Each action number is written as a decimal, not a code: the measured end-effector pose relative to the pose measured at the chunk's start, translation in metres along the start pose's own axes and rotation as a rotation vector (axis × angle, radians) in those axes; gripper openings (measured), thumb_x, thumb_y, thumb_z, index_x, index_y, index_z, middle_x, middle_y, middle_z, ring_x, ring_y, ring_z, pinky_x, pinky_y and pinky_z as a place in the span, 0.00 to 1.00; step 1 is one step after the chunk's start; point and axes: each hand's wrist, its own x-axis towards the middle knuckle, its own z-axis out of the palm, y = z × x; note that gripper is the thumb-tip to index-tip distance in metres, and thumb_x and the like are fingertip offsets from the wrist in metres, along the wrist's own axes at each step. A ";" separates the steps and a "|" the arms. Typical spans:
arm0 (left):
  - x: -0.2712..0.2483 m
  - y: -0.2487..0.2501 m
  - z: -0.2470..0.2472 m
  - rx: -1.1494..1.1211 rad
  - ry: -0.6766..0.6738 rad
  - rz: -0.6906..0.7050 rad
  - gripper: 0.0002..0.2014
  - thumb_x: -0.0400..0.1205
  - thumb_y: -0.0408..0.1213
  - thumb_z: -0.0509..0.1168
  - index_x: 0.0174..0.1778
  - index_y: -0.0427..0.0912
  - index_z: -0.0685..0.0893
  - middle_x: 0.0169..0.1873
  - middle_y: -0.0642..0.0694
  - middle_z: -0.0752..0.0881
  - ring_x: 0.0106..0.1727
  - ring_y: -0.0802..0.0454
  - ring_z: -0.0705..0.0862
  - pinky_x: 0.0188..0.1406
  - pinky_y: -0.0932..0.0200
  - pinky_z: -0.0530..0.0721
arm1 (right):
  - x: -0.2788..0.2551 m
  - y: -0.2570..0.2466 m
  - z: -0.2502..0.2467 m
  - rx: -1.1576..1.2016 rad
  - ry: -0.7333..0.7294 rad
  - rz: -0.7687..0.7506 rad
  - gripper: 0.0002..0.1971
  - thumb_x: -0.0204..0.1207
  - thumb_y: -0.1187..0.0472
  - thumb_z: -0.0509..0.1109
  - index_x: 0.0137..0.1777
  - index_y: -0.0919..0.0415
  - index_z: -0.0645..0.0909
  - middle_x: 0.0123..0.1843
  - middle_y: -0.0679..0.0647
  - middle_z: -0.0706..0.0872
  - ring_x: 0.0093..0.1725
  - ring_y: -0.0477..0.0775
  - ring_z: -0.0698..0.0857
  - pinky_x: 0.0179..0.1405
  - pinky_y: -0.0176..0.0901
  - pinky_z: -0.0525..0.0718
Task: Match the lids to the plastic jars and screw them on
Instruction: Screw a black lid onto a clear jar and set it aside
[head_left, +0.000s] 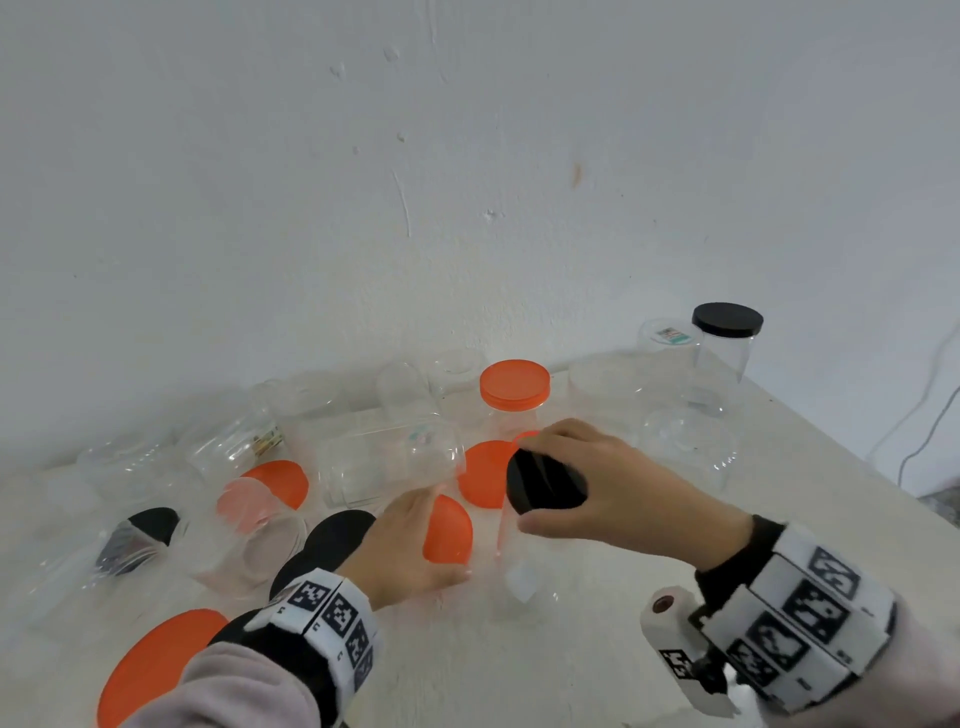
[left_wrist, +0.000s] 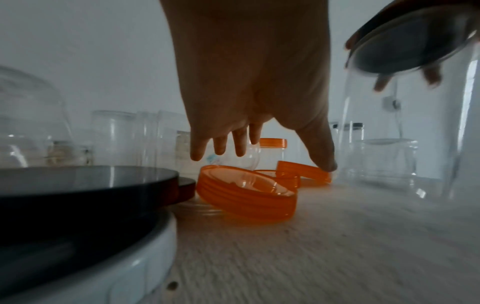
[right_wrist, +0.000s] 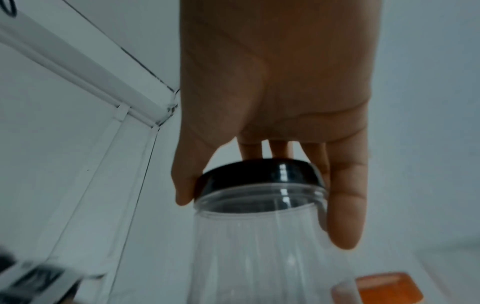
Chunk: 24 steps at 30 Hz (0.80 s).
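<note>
My right hand (head_left: 608, 483) grips a black lid (head_left: 543, 486) by its rim, thumb on one side and fingers on the other. The lid (right_wrist: 259, 174) sits on the mouth of an upright clear jar (right_wrist: 259, 246) in front of me, slightly tilted. My left hand (head_left: 415, 540) hovers just left of that jar (head_left: 524, 571), fingers straight and pointing down, holding nothing. Under its fingers an orange lid (left_wrist: 246, 197) lies tilted with its open side up. The thumb tip reaches down next to another orange lid (left_wrist: 303, 172).
Several clear lidless jars lie and stand along the wall. A jar with an orange lid (head_left: 514, 389) and one with a black lid (head_left: 727, 332) stand at the back. Loose black lids (head_left: 337, 535) and a big orange lid (head_left: 156, 665) lie near left. The table's edge (head_left: 841, 452) runs at the right.
</note>
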 end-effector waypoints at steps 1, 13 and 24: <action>0.002 -0.004 0.000 0.043 -0.008 -0.037 0.52 0.71 0.60 0.73 0.83 0.48 0.50 0.81 0.50 0.57 0.81 0.51 0.57 0.80 0.51 0.60 | -0.005 0.003 -0.010 0.015 0.041 0.000 0.30 0.66 0.37 0.74 0.69 0.38 0.74 0.62 0.35 0.74 0.60 0.35 0.76 0.61 0.30 0.73; 0.012 -0.019 0.015 0.332 -0.098 -0.128 0.52 0.72 0.65 0.68 0.84 0.49 0.46 0.83 0.50 0.45 0.84 0.49 0.47 0.80 0.44 0.59 | -0.034 0.094 -0.138 -0.088 0.908 0.335 0.35 0.65 0.43 0.81 0.72 0.48 0.75 0.71 0.51 0.73 0.64 0.39 0.70 0.65 0.39 0.66; 0.012 -0.016 0.012 0.301 -0.099 -0.172 0.45 0.76 0.68 0.60 0.83 0.51 0.47 0.83 0.52 0.45 0.83 0.47 0.51 0.79 0.42 0.59 | 0.002 0.172 -0.110 -0.133 0.577 0.686 0.33 0.73 0.52 0.76 0.76 0.56 0.69 0.74 0.57 0.67 0.69 0.70 0.66 0.69 0.68 0.70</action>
